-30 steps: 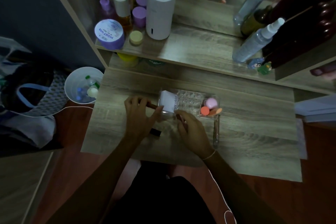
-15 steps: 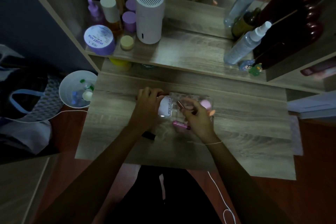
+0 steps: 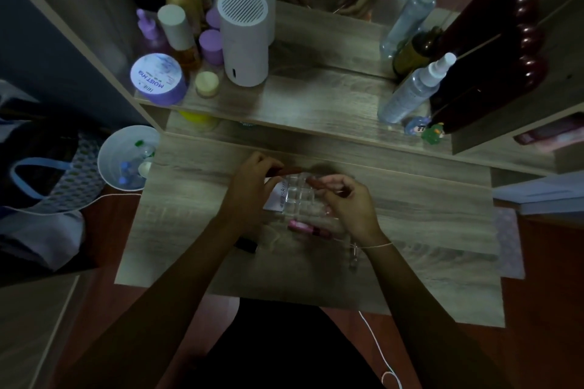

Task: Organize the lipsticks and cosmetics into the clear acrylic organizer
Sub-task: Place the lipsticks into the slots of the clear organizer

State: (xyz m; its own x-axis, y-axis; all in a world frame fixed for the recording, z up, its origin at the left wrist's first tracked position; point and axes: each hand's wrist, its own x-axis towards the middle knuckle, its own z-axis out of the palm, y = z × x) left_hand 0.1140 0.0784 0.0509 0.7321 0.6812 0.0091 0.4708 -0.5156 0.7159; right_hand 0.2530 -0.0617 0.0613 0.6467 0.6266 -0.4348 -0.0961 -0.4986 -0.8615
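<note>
The clear acrylic organizer point(image 3: 298, 199) with a grid of small cells sits on the wooden desk between my hands. My left hand point(image 3: 249, 189) pinches a reddish-brown lipstick point(image 3: 289, 171) over the organizer's far left edge. Over its right side, my right hand point(image 3: 350, 202) holds another reddish lipstick point(image 3: 314, 181) by its end. A pink lipstick point(image 3: 300, 226) lies flat on the desk in front of the organizer. A dark tube point(image 3: 246, 245) lies by my left forearm. A white labelled item point(image 3: 278, 196) shows at the organizer's left.
A raised shelf point(image 3: 316, 104) behind holds a white cylindrical device point(image 3: 243, 38), a purple jar point(image 3: 158, 79), several bottles and two spray bottles point(image 3: 414, 88). A white bin point(image 3: 123, 158) stands left of the desk. A white cable point(image 3: 379, 347) hangs near my lap.
The view shifted closer. Both hands rose over the organizer: the left brought its lipstick to the far left edge, the right lifted its lipstick over the cells. The pink lipstick stays put.
</note>
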